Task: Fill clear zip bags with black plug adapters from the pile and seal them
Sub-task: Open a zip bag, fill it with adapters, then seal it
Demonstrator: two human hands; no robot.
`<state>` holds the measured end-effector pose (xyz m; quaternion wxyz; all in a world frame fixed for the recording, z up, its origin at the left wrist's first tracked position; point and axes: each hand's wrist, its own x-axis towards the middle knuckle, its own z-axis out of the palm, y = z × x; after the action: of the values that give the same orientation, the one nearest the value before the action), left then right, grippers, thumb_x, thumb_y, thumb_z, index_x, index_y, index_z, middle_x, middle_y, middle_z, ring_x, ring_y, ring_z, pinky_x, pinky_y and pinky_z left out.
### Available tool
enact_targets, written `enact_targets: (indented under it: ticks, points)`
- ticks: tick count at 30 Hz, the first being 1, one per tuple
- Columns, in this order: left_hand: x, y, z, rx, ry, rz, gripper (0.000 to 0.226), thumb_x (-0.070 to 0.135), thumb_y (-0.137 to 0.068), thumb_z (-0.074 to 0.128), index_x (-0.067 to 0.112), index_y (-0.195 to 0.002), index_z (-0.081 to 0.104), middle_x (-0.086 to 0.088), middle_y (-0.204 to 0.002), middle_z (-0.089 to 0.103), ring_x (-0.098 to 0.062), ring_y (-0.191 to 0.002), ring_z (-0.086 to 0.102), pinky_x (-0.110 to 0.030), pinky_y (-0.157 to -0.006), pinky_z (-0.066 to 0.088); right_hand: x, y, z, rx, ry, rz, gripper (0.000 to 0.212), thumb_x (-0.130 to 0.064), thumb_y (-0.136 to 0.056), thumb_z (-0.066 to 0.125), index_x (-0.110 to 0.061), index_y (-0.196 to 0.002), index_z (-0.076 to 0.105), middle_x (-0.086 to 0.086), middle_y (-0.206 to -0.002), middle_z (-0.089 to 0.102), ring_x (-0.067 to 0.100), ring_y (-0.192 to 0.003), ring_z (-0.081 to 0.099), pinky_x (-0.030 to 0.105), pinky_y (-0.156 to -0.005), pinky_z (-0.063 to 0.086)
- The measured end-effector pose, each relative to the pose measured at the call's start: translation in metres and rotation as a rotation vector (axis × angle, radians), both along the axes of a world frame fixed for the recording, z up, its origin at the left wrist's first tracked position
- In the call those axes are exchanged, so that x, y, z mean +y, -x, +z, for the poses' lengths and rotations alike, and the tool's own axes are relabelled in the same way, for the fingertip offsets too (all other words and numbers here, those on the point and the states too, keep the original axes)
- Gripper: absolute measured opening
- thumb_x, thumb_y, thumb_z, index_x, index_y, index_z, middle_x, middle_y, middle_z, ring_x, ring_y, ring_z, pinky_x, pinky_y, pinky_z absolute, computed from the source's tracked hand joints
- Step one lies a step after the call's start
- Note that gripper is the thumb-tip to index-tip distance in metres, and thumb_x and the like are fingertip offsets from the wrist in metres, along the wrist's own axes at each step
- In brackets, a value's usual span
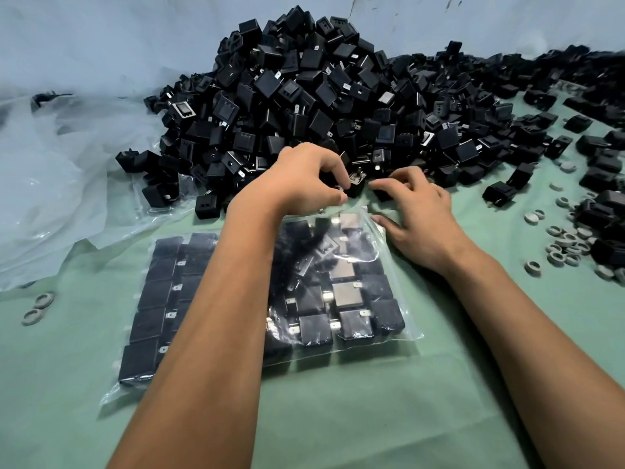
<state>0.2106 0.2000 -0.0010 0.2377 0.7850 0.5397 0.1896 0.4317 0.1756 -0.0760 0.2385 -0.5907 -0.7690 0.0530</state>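
Black adapter [355, 184] pinched in your left hand [304, 179], just above bag [382, 265] mouth; right hand [417, 211] fingers spread, holding nothing.

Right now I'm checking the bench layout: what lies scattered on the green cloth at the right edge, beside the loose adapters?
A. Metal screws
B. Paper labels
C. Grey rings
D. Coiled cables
C: small grey rings lie strewn on the green cloth, next to loose black plug adapters.
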Motion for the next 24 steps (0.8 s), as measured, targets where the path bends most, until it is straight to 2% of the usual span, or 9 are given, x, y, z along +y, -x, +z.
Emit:
enact_targets:
  ticks: [3,5,9,11,14,17,19,21,24]
  points:
    - [-0.002,0.000,0.001,-0.062,0.021,-0.036,0.017,0.023,-0.087,0.080,0.040,-0.091,0.076,0.011,-0.114,0.068,-0.007,-0.109,0.058,-0.024,-0.089,0.047,-0.003,-0.003,0.002,0.094,-0.090,-0.027,0.032,-0.039,-0.084,0.082,-0.034,-0.110,0.064,-0.006,-0.114,0.047,0.017,-0.104,0.051,0.045,-0.105,0.038]
    - [-0.005,-0.003,0.003,-0.090,0.049,-0.093,0.024,0.014,-0.089,0.076,0.038,-0.092,0.078,0.012,-0.109,0.070,-0.001,-0.101,0.060,-0.023,-0.084,0.047,-0.003,-0.002,0.002,0.085,-0.151,-0.078,0.032,-0.037,-0.082,0.084,-0.027,-0.102,0.060,-0.003,-0.116,0.048,0.021,-0.107,0.050,0.042,-0.098,0.038]
    - [-0.011,-0.013,0.006,-0.073,0.147,-0.215,0.040,0.000,-0.093,0.062,0.035,-0.098,0.081,0.021,-0.092,0.069,-0.003,-0.079,0.065,-0.029,-0.072,0.055,-0.002,0.003,0.001,-0.058,-0.066,-0.017,0.045,-0.033,-0.093,0.071,-0.030,-0.135,0.054,-0.005,-0.150,0.045,0.021,-0.143,0.033,0.043,-0.109,0.024]
    - [-0.013,-0.017,0.006,-0.047,0.165,-0.245,0.043,-0.003,-0.095,0.057,0.033,-0.098,0.081,0.031,-0.073,0.064,0.009,-0.066,0.058,-0.010,-0.064,0.044,-0.003,0.005,-0.001,-0.066,-0.074,-0.001,0.042,-0.029,-0.095,0.068,-0.035,-0.135,0.055,-0.010,-0.139,0.056,0.021,-0.136,0.038,0.038,-0.102,0.019]
    - [-0.013,-0.019,0.005,-0.025,0.162,-0.228,0.045,-0.003,-0.096,0.056,0.034,-0.094,0.082,0.021,-0.084,0.064,0.007,-0.070,0.054,-0.014,-0.070,0.042,-0.003,0.001,0.002,-0.032,-0.109,-0.015,0.029,-0.027,-0.090,0.072,-0.034,-0.115,0.061,-0.012,-0.113,0.062,0.022,-0.113,0.049,0.036,-0.091,0.025]
    - [-0.013,-0.016,0.006,-0.012,0.159,-0.228,0.041,-0.001,-0.095,0.060,0.034,-0.088,0.081,0.016,-0.080,0.059,0.004,-0.060,0.050,-0.017,-0.062,0.042,-0.007,-0.001,0.008,0.201,-0.108,0.038,0.025,-0.026,-0.095,0.068,-0.027,-0.119,0.060,-0.012,-0.096,0.062,0.013,-0.088,0.058,0.033,-0.086,0.047]
    - [-0.013,-0.014,0.007,-0.001,0.155,-0.238,0.032,0.006,-0.091,0.069,0.035,-0.085,0.080,0.008,-0.092,0.066,0.001,-0.066,0.053,-0.027,-0.067,0.046,-0.012,-0.001,0.011,0.422,-0.088,0.014,0.019,-0.025,-0.104,0.054,-0.028,-0.122,0.059,-0.011,-0.086,0.065,0.008,-0.074,0.062,0.024,-0.074,0.049]
    - [-0.013,-0.013,0.008,0.007,0.163,-0.251,0.022,0.013,-0.088,0.076,0.034,-0.083,0.079,-0.004,-0.100,0.069,-0.011,-0.077,0.058,-0.036,-0.076,0.051,-0.016,0.001,0.015,0.620,0.020,-0.003,0.019,-0.021,-0.107,0.043,-0.025,-0.115,0.060,-0.004,-0.086,0.066,0.014,-0.065,0.067,0.030,-0.067,0.051]
    - [-0.016,-0.013,0.010,-0.008,0.227,-0.283,0.017,0.015,-0.084,0.081,0.032,-0.082,0.079,0.003,-0.084,0.065,-0.015,-0.079,0.056,-0.033,-0.075,0.045,-0.018,0.003,0.020,0.910,0.229,0.053,0.027,-0.012,-0.108,0.041,-0.014,-0.102,0.067,-0.002,-0.077,0.065,0.018,-0.054,0.062,0.027,-0.050,0.047]
